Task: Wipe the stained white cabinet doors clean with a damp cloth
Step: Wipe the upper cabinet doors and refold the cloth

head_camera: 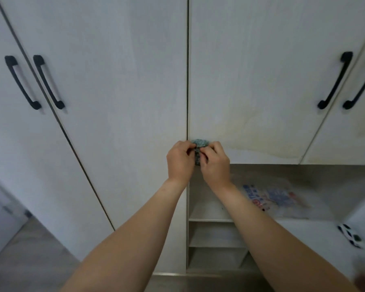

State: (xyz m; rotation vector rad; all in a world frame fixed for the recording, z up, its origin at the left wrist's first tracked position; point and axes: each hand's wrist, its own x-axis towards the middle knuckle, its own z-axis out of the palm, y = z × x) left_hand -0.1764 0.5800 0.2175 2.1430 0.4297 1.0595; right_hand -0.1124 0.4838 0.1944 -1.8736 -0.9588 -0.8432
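Observation:
White cabinet doors fill the view. The upper door right of the centre seam (261, 91) carries a yellowish stain (259, 135) along its lower part. A small grey-green cloth (200, 143) is bunched between my two hands, just below that door's lower left corner. My left hand (180, 160) and my right hand (215, 163) both pinch it, close together, knuckles toward me. Most of the cloth is hidden by my fingers. The tall door on the left (114, 102) looks fairly even in colour.
Black bar handles sit on the left doors (47, 81) and the right doors (335, 81). Under the upper cabinets is an open niche with a printed plastic bag (272, 197) and small shelves (215, 234). Wooden floor lies at lower left (19, 260).

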